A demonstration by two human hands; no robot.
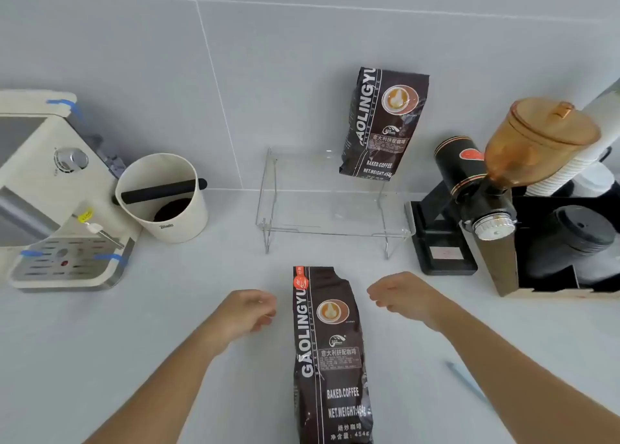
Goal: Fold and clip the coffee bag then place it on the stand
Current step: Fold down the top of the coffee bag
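Observation:
A dark brown coffee bag (330, 353) stands upright on the white counter right in front of me, its top edge unfolded. My left hand (250, 311) hovers just left of the bag's upper part, fingers loosely curled and holding nothing. To the right of the bag's top is my right hand (401, 296), also loosely curled and holding nothing. Neither hand touches the bag. Behind it stands a clear acrylic stand (335, 232), and a second coffee bag (382, 125) sits on the stand's right half against the wall. A thin pale-blue clip-like object (464, 381) lies on the counter by my right forearm.
A cream espresso machine (50, 192) and a white knock box (164, 195) with a black bar stand at the left. At the right are a black coffee grinder (483, 188) with an amber hopper and a black holder (570, 249) with paper cups and lids.

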